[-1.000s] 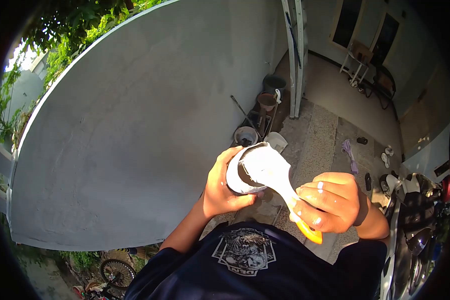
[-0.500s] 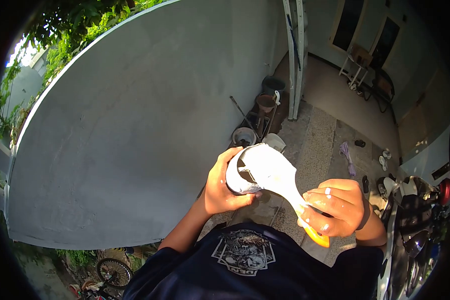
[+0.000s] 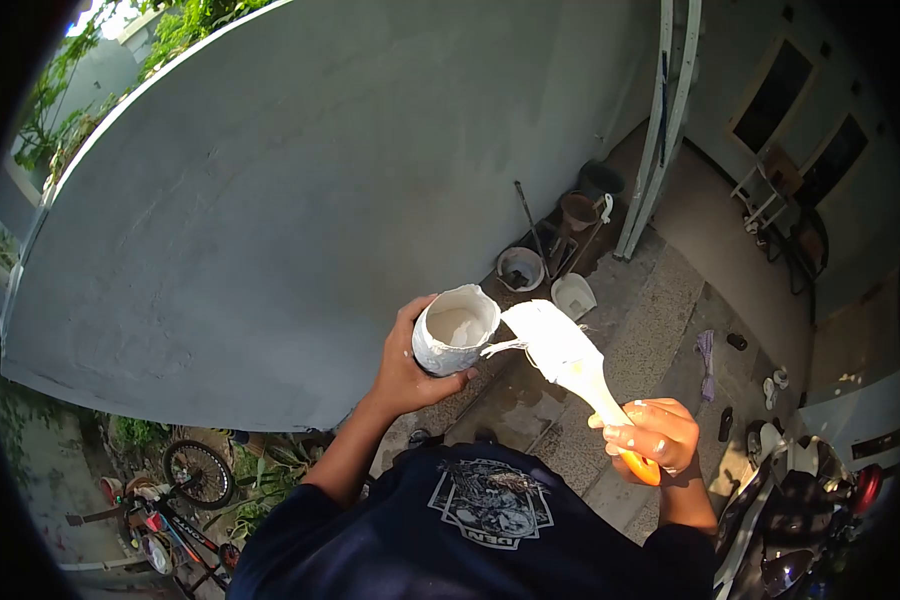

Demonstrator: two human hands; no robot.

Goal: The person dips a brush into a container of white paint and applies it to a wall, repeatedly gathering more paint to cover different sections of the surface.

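My left hand (image 3: pixel 407 362) is wrapped round a paint-smeared white cup (image 3: pixel 446 355) with a ragged rim. Some white paint shows inside it. In my right hand (image 3: pixel 654 440) is a paintbrush (image 3: pixel 570 360), gripped by its handle, whose end is orange. Thick white paint covers the brush head and much of the handle. The bristles are just right of the cup's rim, with a few stray strands sticking out toward it. White specks of paint dot the fingers of my right hand.
A long grey wall (image 3: pixel 270 220) runs along the left. Buckets (image 3: pixel 521 268) and a white container (image 3: pixel 573 297) stand at its far foot, near a metal post (image 3: pixel 660 130). A bicycle (image 3: pixel 198 475) is at lower left, a motorcycle (image 3: pixel 800 510) at lower right. Sandals (image 3: pixel 726 424) lie on the paving.
The brush has moved from over the cup's mouth to its right side, uncovering the paint inside. My right hand has shifted slightly left and down. The view has turned, too.
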